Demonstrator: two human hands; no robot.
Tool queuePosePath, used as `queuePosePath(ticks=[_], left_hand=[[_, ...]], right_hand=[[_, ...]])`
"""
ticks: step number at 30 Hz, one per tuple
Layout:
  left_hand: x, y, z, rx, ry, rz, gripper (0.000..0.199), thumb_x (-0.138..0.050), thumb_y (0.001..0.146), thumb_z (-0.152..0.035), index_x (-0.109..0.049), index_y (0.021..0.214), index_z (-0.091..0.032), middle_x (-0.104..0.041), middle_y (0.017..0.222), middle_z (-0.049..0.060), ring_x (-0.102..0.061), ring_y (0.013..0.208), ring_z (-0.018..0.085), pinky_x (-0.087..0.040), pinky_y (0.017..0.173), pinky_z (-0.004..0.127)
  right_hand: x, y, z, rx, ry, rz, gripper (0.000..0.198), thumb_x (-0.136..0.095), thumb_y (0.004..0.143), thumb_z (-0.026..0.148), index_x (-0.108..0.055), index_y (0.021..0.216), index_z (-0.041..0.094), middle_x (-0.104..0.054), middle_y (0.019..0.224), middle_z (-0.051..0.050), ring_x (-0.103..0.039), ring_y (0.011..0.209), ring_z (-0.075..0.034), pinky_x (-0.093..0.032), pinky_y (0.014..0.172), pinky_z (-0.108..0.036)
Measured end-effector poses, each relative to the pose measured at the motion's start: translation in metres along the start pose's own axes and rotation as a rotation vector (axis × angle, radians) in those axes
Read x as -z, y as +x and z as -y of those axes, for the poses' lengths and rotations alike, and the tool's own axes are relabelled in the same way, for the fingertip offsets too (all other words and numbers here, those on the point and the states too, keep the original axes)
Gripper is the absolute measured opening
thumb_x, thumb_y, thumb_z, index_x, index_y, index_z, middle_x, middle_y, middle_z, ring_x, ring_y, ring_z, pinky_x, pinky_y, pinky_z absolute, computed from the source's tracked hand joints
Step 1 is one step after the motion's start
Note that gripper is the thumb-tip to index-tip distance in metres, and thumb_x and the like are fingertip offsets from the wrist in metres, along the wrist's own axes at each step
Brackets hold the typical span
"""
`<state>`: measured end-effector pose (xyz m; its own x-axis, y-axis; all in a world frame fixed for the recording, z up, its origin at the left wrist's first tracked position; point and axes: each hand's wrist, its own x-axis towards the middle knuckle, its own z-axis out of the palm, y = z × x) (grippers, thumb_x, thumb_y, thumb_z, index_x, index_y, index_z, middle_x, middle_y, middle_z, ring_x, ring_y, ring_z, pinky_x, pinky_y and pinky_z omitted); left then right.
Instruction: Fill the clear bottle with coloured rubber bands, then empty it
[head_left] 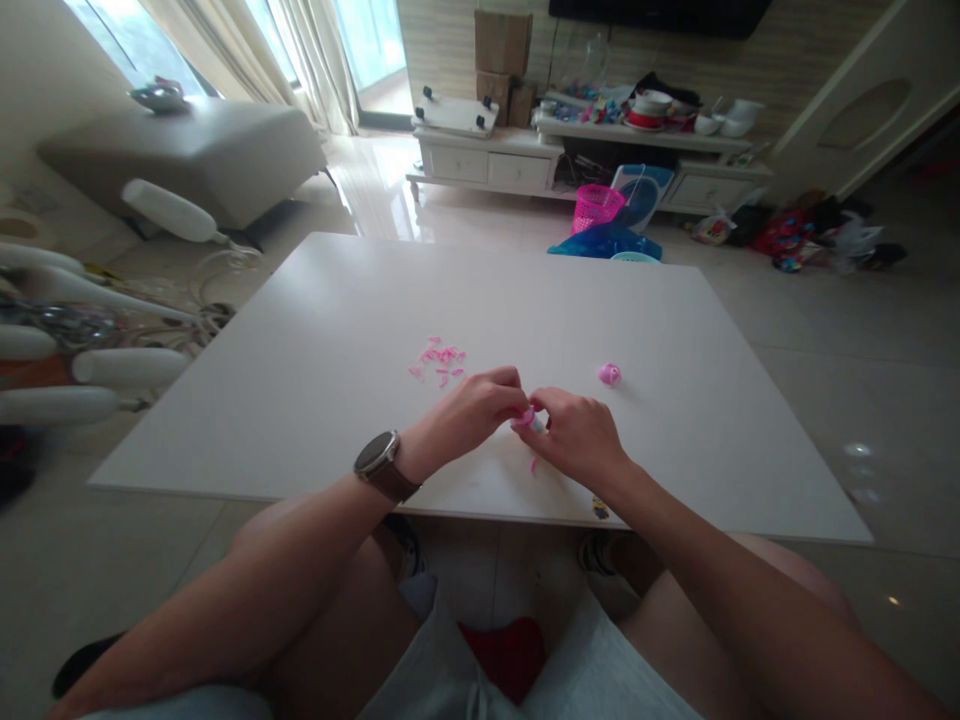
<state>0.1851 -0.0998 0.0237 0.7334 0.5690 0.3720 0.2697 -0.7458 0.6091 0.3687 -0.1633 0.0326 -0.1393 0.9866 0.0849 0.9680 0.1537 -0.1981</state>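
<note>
Between my two hands is a small pink and white object [527,418], mostly covered by fingers, so its exact kind cannot be made out. My left hand [484,402], with a watch on its wrist, pinches at its upper left side. My right hand [577,430] grips it from the right with thumb and fingers. Just below them a small pink piece [533,465] lies on the white table [360,290]. Left of my hands is a loose cluster of several thin pink pieces [444,356]. A pink rose-shaped ball [609,374] sits to the right.
A small yellow and blue cartoon figure [600,507] is at the table's near edge. White lamp-like arms [135,365] stand close on the left. Beyond the far edge are a pink basket [597,208] and a low white cabinet [487,165].
</note>
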Motion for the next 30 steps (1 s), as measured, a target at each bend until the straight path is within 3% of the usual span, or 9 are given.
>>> queuePosePath(ticks=[7,14,20,25,30], left_hand=[[0.0006,0.0022,0.0025,-0.012,-0.034,-0.009,0.017,-0.061,0.095,-0.015,-0.077,0.096,-0.019,-0.075,0.086,0.006,-0.067,0.084,0.016,-0.05,0.077,0.028],[0.0009,0.0015,-0.003,-0.007,-0.055,-0.001,0.03,-0.054,0.093,-0.004,-0.076,0.106,-0.02,-0.076,0.096,0.006,-0.069,0.09,0.016,-0.052,0.081,0.027],[0.0047,0.0024,-0.007,0.027,-0.033,-0.054,0.017,-0.059,0.091,-0.008,-0.074,0.093,-0.017,-0.072,0.09,0.005,-0.066,0.078,0.013,-0.049,0.072,0.024],[0.0041,0.0017,-0.0041,-0.005,0.015,0.005,0.018,-0.057,0.095,-0.012,-0.074,0.093,-0.018,-0.073,0.085,0.004,-0.065,0.075,0.013,-0.046,0.07,0.024],[0.0021,0.0012,-0.0042,-0.023,0.041,0.017,0.022,-0.051,0.098,-0.011,-0.072,0.097,-0.018,-0.071,0.09,0.007,-0.066,0.088,0.017,-0.049,0.078,0.027]], right_hand=[[0.0,0.0,0.0001,0.0,0.018,-0.008,0.022,-0.056,0.091,0.044,-0.066,0.088,0.024,-0.073,0.085,0.0,-0.061,0.07,-0.017,-0.025,0.061,-0.03],[-0.001,0.0008,-0.0029,-0.032,0.047,-0.034,0.022,-0.057,0.089,0.044,-0.064,0.084,0.024,-0.072,0.081,0.0,-0.06,0.067,-0.016,-0.024,0.06,-0.029],[-0.0023,0.0004,-0.0028,-0.014,0.096,-0.049,0.024,-0.058,0.089,0.046,-0.065,0.085,0.024,-0.071,0.081,0.001,-0.06,0.068,-0.016,-0.026,0.061,-0.028],[-0.0011,0.0006,-0.0021,-0.018,0.103,-0.044,0.024,-0.057,0.089,0.046,-0.066,0.086,0.024,-0.071,0.081,0.0,-0.06,0.068,-0.016,-0.028,0.062,-0.028],[-0.0001,0.0016,-0.0027,-0.04,0.135,-0.047,0.027,-0.057,0.089,0.049,-0.066,0.085,0.023,-0.071,0.08,-0.001,-0.06,0.068,-0.017,-0.03,0.063,-0.027]])
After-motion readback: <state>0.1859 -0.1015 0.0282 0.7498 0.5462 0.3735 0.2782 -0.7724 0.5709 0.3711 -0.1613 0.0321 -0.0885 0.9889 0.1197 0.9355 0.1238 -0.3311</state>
